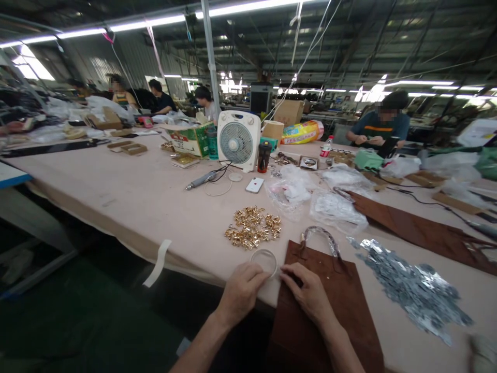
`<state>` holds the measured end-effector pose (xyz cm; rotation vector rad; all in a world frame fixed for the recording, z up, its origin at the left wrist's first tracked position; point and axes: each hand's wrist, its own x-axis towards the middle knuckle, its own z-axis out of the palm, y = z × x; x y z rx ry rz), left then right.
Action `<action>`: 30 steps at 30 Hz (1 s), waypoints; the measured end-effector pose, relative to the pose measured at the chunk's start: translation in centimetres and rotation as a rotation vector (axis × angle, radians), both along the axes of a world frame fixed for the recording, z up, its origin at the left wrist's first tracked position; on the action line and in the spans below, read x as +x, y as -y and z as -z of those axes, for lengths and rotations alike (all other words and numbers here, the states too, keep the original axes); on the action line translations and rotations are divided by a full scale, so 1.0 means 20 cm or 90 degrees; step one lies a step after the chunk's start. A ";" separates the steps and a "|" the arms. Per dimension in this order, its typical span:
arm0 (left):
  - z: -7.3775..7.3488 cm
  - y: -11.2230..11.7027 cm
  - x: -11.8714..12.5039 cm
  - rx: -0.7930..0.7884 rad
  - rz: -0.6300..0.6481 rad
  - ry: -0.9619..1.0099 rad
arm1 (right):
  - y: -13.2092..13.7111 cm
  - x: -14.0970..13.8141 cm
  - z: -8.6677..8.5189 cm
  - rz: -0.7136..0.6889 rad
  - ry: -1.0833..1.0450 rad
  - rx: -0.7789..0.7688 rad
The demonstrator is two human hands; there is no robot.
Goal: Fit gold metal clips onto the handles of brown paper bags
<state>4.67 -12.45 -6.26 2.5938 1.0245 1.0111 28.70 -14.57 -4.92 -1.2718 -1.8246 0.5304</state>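
Note:
My left hand [243, 290] is closed on a thin, pale ring that looks like a tape roll [276, 264], holding it upright at the table's front edge. Just to its right, my right hand [308, 292] has thumb and fingertips pinched together; anything between them is too small to make out. Under that hand lies a brown bag [345, 300], flat and partly over the edge, its curved handle [320, 233] wrapped in clear plastic. Beyond the ring is a pile of gold-coloured metal fittings [253, 228]. A heap of flat silver pieces [411, 285] lies right of the bag.
Farther back stand a white fan [238, 140], a dark bottle [263, 157] and a phone [254, 185]. A corded grey tool [202, 180] lies left of them. Clear plastic bags [337, 210] and another brown piece [411, 228] lie to the right. A co-worker [382, 124] sits across the table.

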 end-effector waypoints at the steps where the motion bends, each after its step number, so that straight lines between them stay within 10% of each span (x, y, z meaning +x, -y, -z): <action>1: 0.00 0.00 0.00 0.000 0.002 -0.002 | 0.00 0.00 0.00 -0.006 -0.003 0.006; 14: -0.11 0.05 -0.06 -0.047 -0.053 -0.074 | 0.03 -0.01 -0.03 -0.072 -0.011 0.004; 20: -0.20 -0.01 0.04 -0.044 0.066 -0.084 | 0.02 -0.01 -0.05 -0.058 -0.054 -0.022; 30: -0.16 -0.11 0.15 -0.090 0.093 -0.099 | 0.02 0.00 -0.04 -0.043 -0.060 -0.031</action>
